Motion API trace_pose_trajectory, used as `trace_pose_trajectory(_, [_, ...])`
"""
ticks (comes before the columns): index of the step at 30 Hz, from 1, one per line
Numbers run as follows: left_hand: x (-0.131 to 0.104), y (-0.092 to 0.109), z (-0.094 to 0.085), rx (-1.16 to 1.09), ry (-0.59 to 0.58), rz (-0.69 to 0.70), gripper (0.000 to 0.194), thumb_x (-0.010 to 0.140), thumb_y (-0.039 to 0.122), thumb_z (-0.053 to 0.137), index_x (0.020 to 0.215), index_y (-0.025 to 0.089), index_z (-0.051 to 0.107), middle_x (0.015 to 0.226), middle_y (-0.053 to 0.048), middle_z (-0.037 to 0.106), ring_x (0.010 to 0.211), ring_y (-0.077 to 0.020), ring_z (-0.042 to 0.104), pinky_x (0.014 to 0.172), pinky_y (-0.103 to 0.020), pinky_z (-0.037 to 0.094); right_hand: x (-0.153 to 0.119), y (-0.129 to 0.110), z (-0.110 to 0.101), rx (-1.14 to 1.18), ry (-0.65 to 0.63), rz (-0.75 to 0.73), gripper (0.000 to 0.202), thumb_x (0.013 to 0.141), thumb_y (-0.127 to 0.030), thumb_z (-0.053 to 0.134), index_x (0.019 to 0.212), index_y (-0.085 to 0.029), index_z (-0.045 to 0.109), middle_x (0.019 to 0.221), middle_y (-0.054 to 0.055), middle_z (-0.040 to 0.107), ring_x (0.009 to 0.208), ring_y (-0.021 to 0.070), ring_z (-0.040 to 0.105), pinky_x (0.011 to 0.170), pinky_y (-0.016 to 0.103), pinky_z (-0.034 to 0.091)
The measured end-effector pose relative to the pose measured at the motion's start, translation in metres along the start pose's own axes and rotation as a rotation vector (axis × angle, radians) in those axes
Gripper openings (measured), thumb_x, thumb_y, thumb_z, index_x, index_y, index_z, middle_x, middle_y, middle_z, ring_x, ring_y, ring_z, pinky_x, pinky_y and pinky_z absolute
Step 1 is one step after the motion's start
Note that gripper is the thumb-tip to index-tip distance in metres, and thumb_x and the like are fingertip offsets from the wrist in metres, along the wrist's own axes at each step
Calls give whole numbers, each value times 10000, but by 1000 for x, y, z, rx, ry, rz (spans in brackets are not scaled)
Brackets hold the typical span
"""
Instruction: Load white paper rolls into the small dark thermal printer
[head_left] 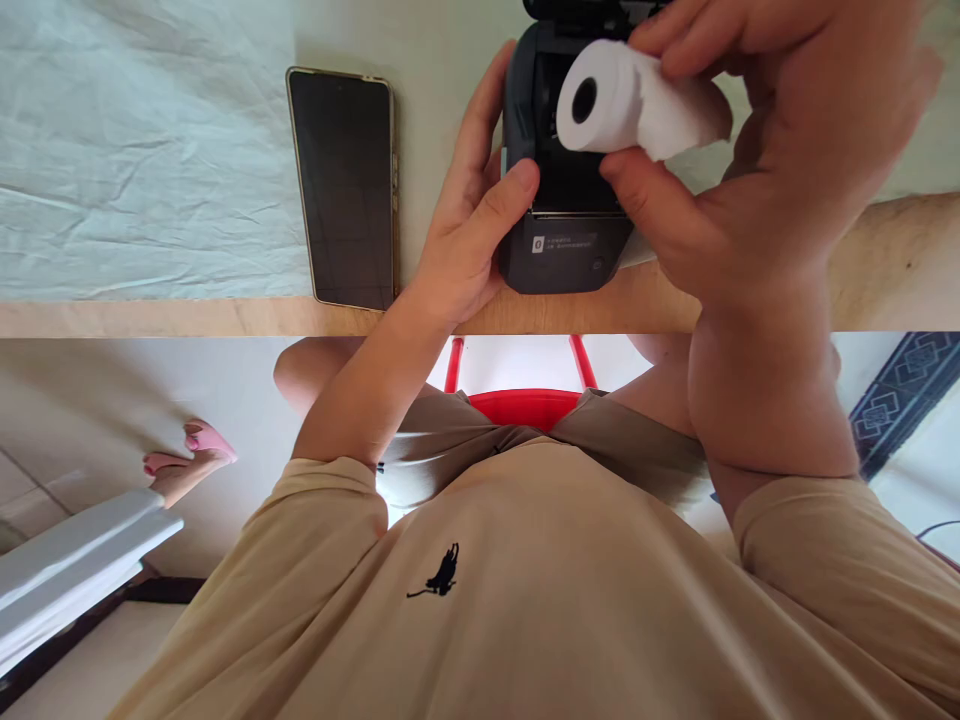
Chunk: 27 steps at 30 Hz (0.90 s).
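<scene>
A black portable receipt printer is above the table's near edge, its lid raised at the far side and its paper bay exposed. My left hand grips the printer by its left side, thumb on the front rim. Between the thumb and fingers of my right hand is a white paper roll with a dark core. The roll is tilted over the open bay, and its loose end hangs toward the right. Whether the roll touches the inside of the bay I cannot tell.
A smartphone with a dark screen lies left of the printer. A pale wrinkled cloth covers the table up to its bare wooden edge. Below is a red stool. Another person's feet in pink slippers show at the left.
</scene>
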<state>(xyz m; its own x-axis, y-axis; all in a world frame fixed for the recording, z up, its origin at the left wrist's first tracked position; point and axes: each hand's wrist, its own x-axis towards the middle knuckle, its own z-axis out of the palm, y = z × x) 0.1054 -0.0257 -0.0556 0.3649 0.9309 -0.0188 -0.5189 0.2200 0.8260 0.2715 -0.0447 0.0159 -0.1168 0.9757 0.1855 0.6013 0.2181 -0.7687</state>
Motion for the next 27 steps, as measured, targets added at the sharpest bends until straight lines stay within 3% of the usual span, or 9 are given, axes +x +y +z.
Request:
trace_pose_trajectory(5, [3,-14,-9,52,-65,26,671,637,539,609,1264,431,395,1300,142,502,1339,-274,362,905,-305,498,-1,-3,-2,-255,-57,-118,281,738,-297,494,986,-164,492,1052,-60,537,1032,62,549,815,167,396])
trace_pose_trajectory(8, [3,-16,-8,59,-36,32,708,526,599,665,1181,465,432,1315,135,491,1294,-265,433,865,-321,558,-1,3,0,-297,-75,-139,215,730,-237,488,931,-161,496,1041,-73,565,1014,60,563,872,215,422])
trace_pose_trajectory(11, [3,-15,-7,15,-58,58,608,553,559,655,1122,453,466,1261,134,525,1266,-249,464,883,-330,561,-1,7,2,-283,-56,-183,150,724,-188,482,865,-170,531,1071,-96,565,1061,47,545,917,231,440])
trace_pose_trajectory(17, [3,-10,-5,61,-56,33,561,667,524,595,1199,413,456,1235,121,556,1246,-262,488,848,-310,529,-7,0,7,-278,25,-265,143,728,-253,503,817,-194,598,965,-25,533,960,57,502,863,264,440])
trace_pose_trajectory(20, [5,-12,-9,32,-13,44,654,531,653,630,1131,439,481,1249,101,561,1204,-275,514,805,-331,559,-10,0,11,-277,15,-337,131,701,-288,547,805,-235,605,925,-35,536,946,70,492,854,297,442])
trace_pose_trajectory(24, [7,-17,-18,80,-27,30,763,453,627,700,1150,430,457,1300,105,513,1230,-287,471,878,-371,530,-9,5,12,-233,-48,-455,231,669,-400,588,850,-261,617,981,-39,535,1064,113,461,960,358,432])
trace_pose_trajectory(27, [7,-22,-21,63,-59,61,816,419,536,754,1159,466,418,1314,127,479,1231,-270,476,913,-381,521,-7,5,10,-128,8,-349,287,727,-432,504,921,-244,601,1025,-19,490,1076,90,449,1003,330,414])
